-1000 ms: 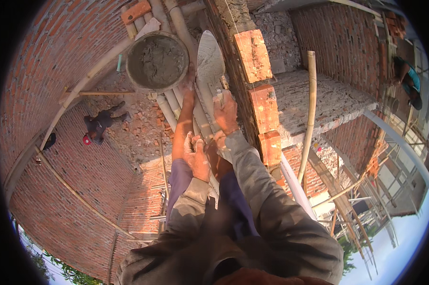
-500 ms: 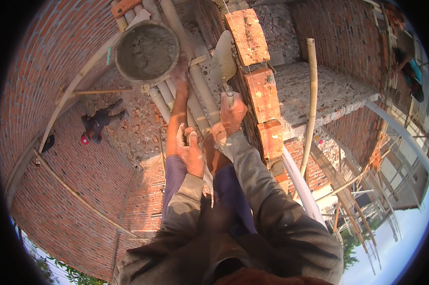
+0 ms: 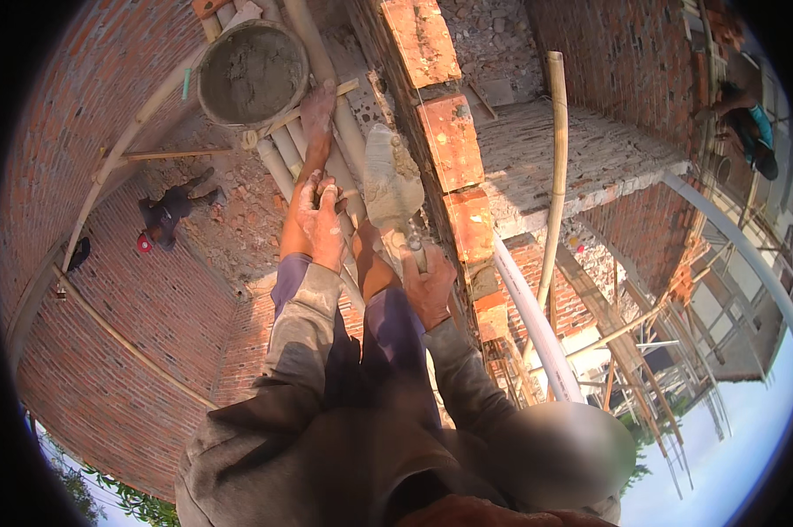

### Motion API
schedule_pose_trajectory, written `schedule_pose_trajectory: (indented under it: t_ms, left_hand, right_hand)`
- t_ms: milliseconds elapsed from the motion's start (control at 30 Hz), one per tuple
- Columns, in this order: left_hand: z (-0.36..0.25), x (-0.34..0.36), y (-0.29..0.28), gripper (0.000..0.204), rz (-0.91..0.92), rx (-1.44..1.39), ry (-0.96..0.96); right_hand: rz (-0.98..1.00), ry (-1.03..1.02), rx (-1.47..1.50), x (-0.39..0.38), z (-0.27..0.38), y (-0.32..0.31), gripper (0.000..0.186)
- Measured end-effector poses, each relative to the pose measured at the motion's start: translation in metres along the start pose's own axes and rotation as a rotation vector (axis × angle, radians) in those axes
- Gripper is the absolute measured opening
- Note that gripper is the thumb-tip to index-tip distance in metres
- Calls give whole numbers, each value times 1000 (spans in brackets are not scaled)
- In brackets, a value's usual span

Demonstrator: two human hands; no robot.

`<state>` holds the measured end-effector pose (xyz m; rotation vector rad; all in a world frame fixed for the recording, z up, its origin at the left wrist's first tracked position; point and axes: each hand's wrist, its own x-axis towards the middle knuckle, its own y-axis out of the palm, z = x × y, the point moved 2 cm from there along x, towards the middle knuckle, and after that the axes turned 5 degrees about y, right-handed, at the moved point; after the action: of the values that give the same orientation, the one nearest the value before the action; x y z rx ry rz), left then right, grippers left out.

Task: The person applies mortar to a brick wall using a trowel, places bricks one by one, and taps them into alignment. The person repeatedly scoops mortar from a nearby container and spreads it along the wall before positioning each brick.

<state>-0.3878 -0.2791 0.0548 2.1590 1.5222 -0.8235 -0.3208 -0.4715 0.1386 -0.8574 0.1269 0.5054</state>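
My right hand (image 3: 430,285) is closed around the handle of a trowel (image 3: 387,171), just left of the brick wall. Wet grey mortar lies on the trowel's blade, which points away from me above the bamboo poles. My left hand (image 3: 324,228) hangs in front of my leg with its fingers loosely bent and apart, and nothing shows in it. Along the wall's top runs a row of orange bricks (image 3: 452,140) with mortar gaps between them and a thin string line over them. A round bucket (image 3: 205,88) of grey mortar stands at the far left, beyond my bare foot (image 3: 319,101).
Bamboo poles (image 3: 348,132) lie beneath my feet. An upright bamboo pole (image 3: 558,149) and a white pipe (image 3: 537,321) stand right of the wall. Far below at left, a person (image 3: 170,215) is beside brick rubble (image 3: 242,206); another person (image 3: 752,136) is at the far right.
My right hand has drawn the trowel back toward me, away from the wall's edge. The left hand has moved slightly forward and left. The whole view has shifted a little.
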Motion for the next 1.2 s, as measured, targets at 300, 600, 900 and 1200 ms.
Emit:
schedule_pose_trajectory:
  t_ms: [300,600,900,1200]
  left_hand:
    - [-129,110,136,59,266,-128,204]
    - [-117,130,82,32,-21,-242,67]
    - [-32,60,18,44,-330,-306,-433]
    - [-1,75,24,47,-263,-571,-471]
  right_hand:
    - [210,144,497,63,56,-130,24]
    - [508,416,924,91,30,-162,39]
    - [807,514,547,80,105,-75,24]
    - [908,476,394,158,175,-13,23]
